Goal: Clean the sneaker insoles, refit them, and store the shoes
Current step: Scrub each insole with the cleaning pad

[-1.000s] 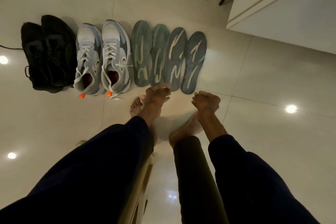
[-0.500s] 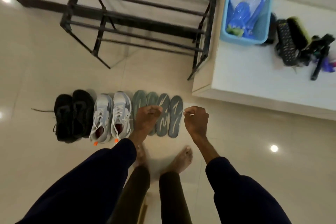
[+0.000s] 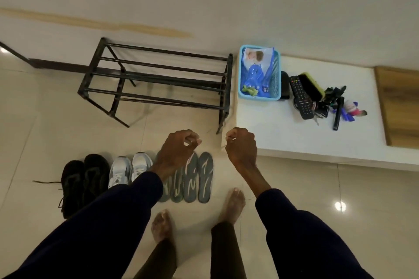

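Several grey insoles [image 3: 205, 176] with pale markings lie side by side on the tiled floor. To their left stands a pair of grey-white sneakers [image 3: 120, 172], and further left a pair of black shoes [image 3: 72, 183]. My left hand [image 3: 179, 149] hovers above the insoles with its fingers loosely curled, holding nothing. My right hand [image 3: 241, 147] hangs to the right of them, also loosely curled and empty. My left sleeve hides part of the sneakers and the leftmost insoles.
A black metal shoe rack [image 3: 158, 79] stands bare against the wall. On a low white platform [image 3: 272, 133] to the right sit a blue basket [image 3: 276, 70] holding packets, a remote [image 3: 301, 99], a brush [image 3: 311, 86] and small clutter. My bare feet [image 3: 233, 204] are on the floor.
The view has risen and pulled back from the floor, bringing the rack, the wall and the platform into sight. Both hands have lifted away from the insoles' near ends.
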